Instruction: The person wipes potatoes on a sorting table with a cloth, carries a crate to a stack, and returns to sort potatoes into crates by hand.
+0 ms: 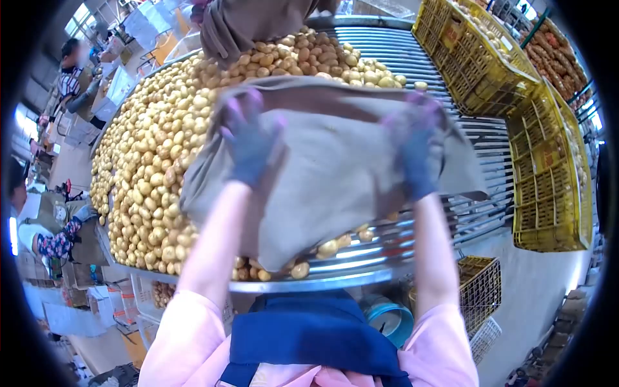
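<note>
A large grey-brown cloth [329, 168] is stretched over potatoes [155, 161] and the metal roller table in front of me. My left hand [253, 143], in a dark glove with purple fingertips, grips the cloth near its far left edge. On the far right side of it, my right hand [417, 145], gloved the same way, holds the cloth too; motion blurs its fingers. Several potatoes show beneath the near edge. Beyond lies a second brown cloth [255, 29], partly over the heap, with a bit of another person's hand at its top.
Yellow crates [477, 61] with potatoes stand along the right side of the roller table [380, 55]. Below the table's near edge are a teal bucket [393, 319] and another yellow crate [480, 290]. Other people [71, 84] are at the left among boxes.
</note>
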`<move>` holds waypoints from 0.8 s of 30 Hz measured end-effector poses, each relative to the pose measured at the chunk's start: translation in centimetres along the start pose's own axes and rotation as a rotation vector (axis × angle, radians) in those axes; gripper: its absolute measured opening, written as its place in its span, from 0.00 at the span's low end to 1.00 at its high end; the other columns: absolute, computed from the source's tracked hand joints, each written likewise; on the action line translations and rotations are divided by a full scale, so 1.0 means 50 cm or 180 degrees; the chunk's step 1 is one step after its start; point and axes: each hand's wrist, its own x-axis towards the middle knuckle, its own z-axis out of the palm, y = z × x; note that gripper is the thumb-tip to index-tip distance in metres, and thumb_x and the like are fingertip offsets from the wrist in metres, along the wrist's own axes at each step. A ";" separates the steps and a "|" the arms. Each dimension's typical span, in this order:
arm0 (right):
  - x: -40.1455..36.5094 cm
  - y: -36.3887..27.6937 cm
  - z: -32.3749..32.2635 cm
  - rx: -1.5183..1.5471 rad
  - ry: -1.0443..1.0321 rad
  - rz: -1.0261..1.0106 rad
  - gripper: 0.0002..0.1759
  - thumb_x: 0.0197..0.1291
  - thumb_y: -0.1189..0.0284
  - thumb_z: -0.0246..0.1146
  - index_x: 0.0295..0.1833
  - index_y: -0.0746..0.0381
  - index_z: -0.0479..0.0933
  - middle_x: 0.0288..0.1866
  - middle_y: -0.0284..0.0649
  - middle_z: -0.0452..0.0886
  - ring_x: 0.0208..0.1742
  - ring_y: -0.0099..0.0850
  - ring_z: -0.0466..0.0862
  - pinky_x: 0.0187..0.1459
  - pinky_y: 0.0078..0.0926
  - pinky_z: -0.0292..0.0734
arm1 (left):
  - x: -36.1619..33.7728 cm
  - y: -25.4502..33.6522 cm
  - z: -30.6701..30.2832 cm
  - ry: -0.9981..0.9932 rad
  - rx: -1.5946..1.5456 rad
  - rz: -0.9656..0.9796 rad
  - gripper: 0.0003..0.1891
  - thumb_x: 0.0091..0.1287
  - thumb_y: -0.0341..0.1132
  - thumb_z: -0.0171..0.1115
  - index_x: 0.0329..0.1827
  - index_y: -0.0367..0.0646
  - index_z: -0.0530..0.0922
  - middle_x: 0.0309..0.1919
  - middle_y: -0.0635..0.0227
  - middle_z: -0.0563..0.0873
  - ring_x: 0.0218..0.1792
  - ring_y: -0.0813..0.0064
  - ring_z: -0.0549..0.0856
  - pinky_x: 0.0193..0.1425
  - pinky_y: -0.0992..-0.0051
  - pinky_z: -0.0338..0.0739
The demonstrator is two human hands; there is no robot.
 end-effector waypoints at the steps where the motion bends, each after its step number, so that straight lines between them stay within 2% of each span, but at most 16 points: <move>1: -0.065 -0.025 0.023 -0.0023 -0.0047 0.0051 0.42 0.58 0.53 0.59 0.73 0.55 0.51 0.73 0.53 0.47 0.73 0.49 0.51 0.68 0.56 0.46 | -0.081 -0.008 0.035 -0.0503 0.2084 0.0238 0.34 0.60 0.54 0.57 0.69 0.56 0.62 0.68 0.55 0.59 0.68 0.46 0.58 0.66 0.41 0.50; 3: -0.117 -0.037 0.081 -0.1213 -0.1999 0.0298 0.39 0.56 0.41 0.53 0.71 0.45 0.59 0.75 0.47 0.50 0.76 0.54 0.36 0.63 0.74 0.34 | -0.179 -0.039 0.096 -0.1399 0.1785 0.0463 0.38 0.57 0.62 0.54 0.70 0.59 0.61 0.68 0.56 0.60 0.67 0.39 0.57 0.59 0.27 0.43; 4: -0.074 -0.004 0.115 -0.1231 -0.2082 0.0289 0.39 0.56 0.41 0.53 0.71 0.45 0.59 0.75 0.47 0.50 0.76 0.54 0.36 0.63 0.74 0.34 | -0.148 -0.059 0.142 -0.1444 0.1783 0.0388 0.38 0.57 0.62 0.54 0.70 0.59 0.61 0.68 0.56 0.60 0.67 0.39 0.57 0.59 0.27 0.43; 6: -0.019 0.040 0.152 -0.1751 -0.1372 -0.0290 0.39 0.53 0.37 0.53 0.69 0.42 0.63 0.75 0.43 0.52 0.75 0.56 0.37 0.61 0.77 0.33 | -0.081 -0.081 0.178 -0.1131 0.1596 0.0788 0.37 0.56 0.63 0.55 0.69 0.61 0.63 0.68 0.57 0.62 0.67 0.35 0.55 0.56 0.24 0.44; 7: 0.016 0.053 0.165 -0.2010 -0.1439 -0.0337 0.38 0.52 0.36 0.53 0.67 0.39 0.64 0.74 0.40 0.54 0.75 0.58 0.38 0.58 0.81 0.33 | -0.006 -0.058 0.174 -0.2061 0.1752 0.0413 0.36 0.56 0.64 0.54 0.68 0.64 0.65 0.66 0.52 0.63 0.66 0.30 0.53 0.56 0.23 0.44; 9: 0.089 0.123 0.233 -0.2210 -0.0631 -0.1121 0.39 0.51 0.34 0.51 0.67 0.39 0.63 0.74 0.35 0.54 0.73 0.60 0.41 0.56 0.83 0.36 | 0.053 -0.085 0.257 -0.1488 0.1878 0.0606 0.35 0.58 0.64 0.54 0.69 0.65 0.63 0.67 0.52 0.60 0.66 0.29 0.49 0.58 0.26 0.45; 11: 0.178 0.176 0.285 -0.2300 -0.0495 -0.1223 0.43 0.52 0.33 0.49 0.71 0.40 0.57 0.75 0.37 0.51 0.73 0.61 0.42 0.60 0.78 0.38 | 0.105 -0.118 0.316 -0.1208 0.1380 0.0799 0.35 0.61 0.63 0.50 0.71 0.65 0.58 0.69 0.52 0.59 0.68 0.33 0.50 0.62 0.31 0.49; 12: 0.230 0.209 0.297 -0.2254 -0.0521 -0.1224 0.44 0.53 0.32 0.46 0.72 0.41 0.55 0.75 0.45 0.50 0.73 0.62 0.42 0.60 0.77 0.38 | 0.152 -0.079 0.329 -0.1687 0.1344 0.0453 0.40 0.61 0.61 0.52 0.74 0.58 0.52 0.73 0.50 0.46 0.71 0.36 0.39 0.68 0.38 0.39; 13: 0.257 0.190 0.311 -0.2456 -0.0249 -0.0967 0.40 0.58 0.46 0.52 0.73 0.50 0.55 0.73 0.51 0.54 0.74 0.56 0.46 0.68 0.61 0.39 | 0.163 -0.109 0.372 -0.1306 0.1395 0.0696 0.38 0.62 0.61 0.50 0.74 0.58 0.54 0.72 0.47 0.50 0.71 0.38 0.43 0.69 0.41 0.40; 17: 0.273 0.217 0.350 -0.1836 0.0621 -0.0714 0.38 0.61 0.46 0.49 0.73 0.51 0.54 0.73 0.54 0.54 0.73 0.57 0.47 0.68 0.58 0.42 | 0.166 -0.125 0.451 -0.0859 0.1597 0.1186 0.39 0.63 0.60 0.49 0.72 0.48 0.55 0.69 0.47 0.57 0.70 0.37 0.49 0.70 0.46 0.47; 18: 0.216 0.184 0.338 -0.2525 0.0349 -0.0174 0.36 0.64 0.48 0.45 0.74 0.52 0.52 0.73 0.55 0.51 0.74 0.55 0.46 0.70 0.54 0.41 | 0.160 -0.112 0.444 -0.0876 0.1450 0.1252 0.39 0.63 0.60 0.49 0.72 0.44 0.55 0.68 0.47 0.60 0.69 0.36 0.52 0.69 0.48 0.52; 19: 0.185 0.226 0.335 -0.2741 -0.0154 -0.1048 0.37 0.64 0.48 0.44 0.74 0.53 0.50 0.74 0.54 0.50 0.74 0.52 0.47 0.70 0.54 0.40 | 0.128 -0.105 0.424 -0.0682 0.1554 0.1231 0.37 0.64 0.57 0.49 0.69 0.39 0.60 0.65 0.48 0.66 0.65 0.38 0.61 0.66 0.50 0.59; 20: 0.114 0.201 0.325 -0.2950 0.0146 -0.0728 0.39 0.62 0.47 0.46 0.74 0.56 0.51 0.74 0.53 0.51 0.74 0.50 0.48 0.70 0.53 0.42 | 0.091 -0.123 0.408 -0.0707 0.1854 0.1481 0.35 0.64 0.56 0.50 0.67 0.40 0.63 0.63 0.49 0.68 0.63 0.40 0.65 0.65 0.51 0.62; 21: 0.088 0.192 0.303 -0.2198 -0.0821 -0.0142 0.43 0.55 0.33 0.45 0.72 0.43 0.53 0.74 0.54 0.50 0.72 0.63 0.45 0.60 0.78 0.40 | 0.049 -0.146 0.384 -0.0738 0.2182 0.1717 0.33 0.64 0.55 0.50 0.65 0.40 0.66 0.62 0.50 0.70 0.61 0.42 0.68 0.63 0.52 0.65; 23: 0.005 0.128 0.238 -0.2090 -0.1150 -0.0570 0.38 0.60 0.38 0.42 0.72 0.43 0.53 0.74 0.57 0.48 0.72 0.62 0.48 0.62 0.76 0.34 | -0.005 -0.138 0.320 -0.1344 0.0997 0.1023 0.33 0.66 0.60 0.42 0.72 0.59 0.56 0.69 0.54 0.60 0.70 0.38 0.51 0.66 0.34 0.46; 24: -0.018 0.119 0.215 -0.2181 -0.1394 -0.0562 0.38 0.61 0.39 0.42 0.73 0.44 0.52 0.74 0.55 0.49 0.73 0.58 0.50 0.63 0.74 0.35 | -0.039 -0.105 0.278 -0.1649 0.2198 0.1237 0.31 0.69 0.56 0.38 0.73 0.54 0.55 0.71 0.55 0.56 0.71 0.43 0.50 0.69 0.42 0.46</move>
